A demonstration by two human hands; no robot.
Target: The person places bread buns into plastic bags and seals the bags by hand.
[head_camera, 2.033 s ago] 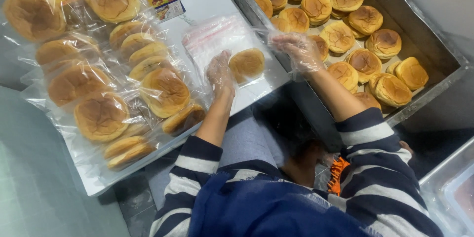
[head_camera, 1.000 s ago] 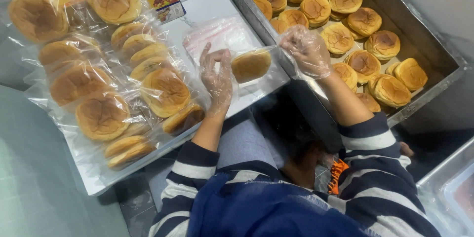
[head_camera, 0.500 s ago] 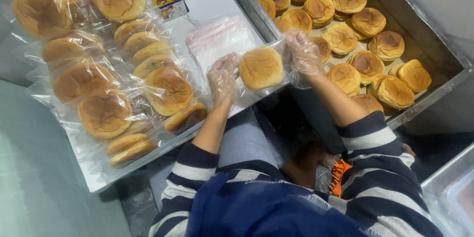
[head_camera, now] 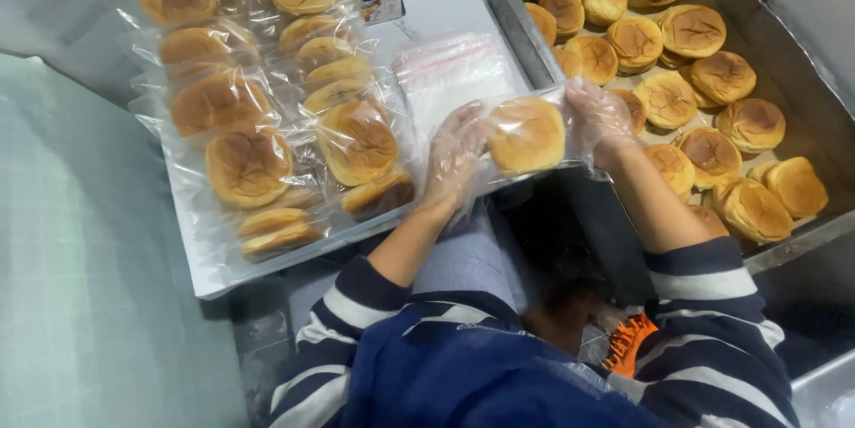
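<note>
Fingers of both gloved hands are clamped on one clear bag (head_camera: 525, 138) holding a single bun (head_camera: 526, 134). Left hand (head_camera: 454, 154) grips the bag's edge at 9 o'clock of the bun; right hand (head_camera: 601, 121) grips at 3 o'clock. Bagged bun is held between tray (head_camera: 200, 272) and pan (head_camera: 806, 236), at centre frame. Tray, at 9 o'clock, carries bagged buns (head_camera: 356, 138) in overlapping rows. Stack of empty bags (head_camera: 445, 67) lies at 11 o'clock of the held bun. Pan, at 2 o'clock, holds loose buns (head_camera: 695, 32).
</note>
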